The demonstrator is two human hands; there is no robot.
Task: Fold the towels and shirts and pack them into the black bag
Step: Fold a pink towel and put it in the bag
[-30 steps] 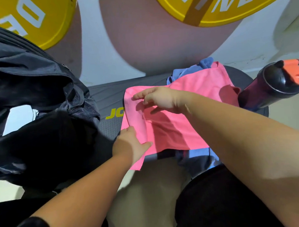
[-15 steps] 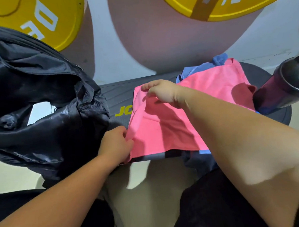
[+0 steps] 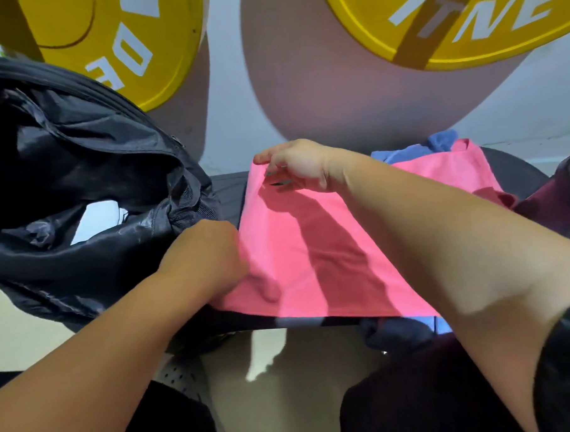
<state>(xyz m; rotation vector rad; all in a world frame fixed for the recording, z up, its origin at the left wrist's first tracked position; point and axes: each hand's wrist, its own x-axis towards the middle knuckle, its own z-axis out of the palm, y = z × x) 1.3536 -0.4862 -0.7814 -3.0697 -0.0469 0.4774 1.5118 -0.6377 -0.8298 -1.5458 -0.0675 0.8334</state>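
Observation:
A pink towel (image 3: 311, 247) lies spread over a dark bench (image 3: 225, 185), with blue cloth (image 3: 414, 149) showing beneath it at the far edge and near the front right. My left hand (image 3: 210, 251) is closed on the towel's near left edge. My right hand (image 3: 294, 163) pinches the far left corner, fingers curled over it. The black bag (image 3: 80, 192) sits open to the left, touching the bench, with a pale item visible inside its mouth.
Two yellow weight plates (image 3: 112, 37) lean against the white wall behind. A dark maroon bottle (image 3: 557, 200) stands at the right edge of the bench. My dark-clothed legs fill the bottom of the view.
The left edge of the pink towel has been pulled flat and straight. My left hand shifted to the near left edge; my right hand moved up to the far left corner.

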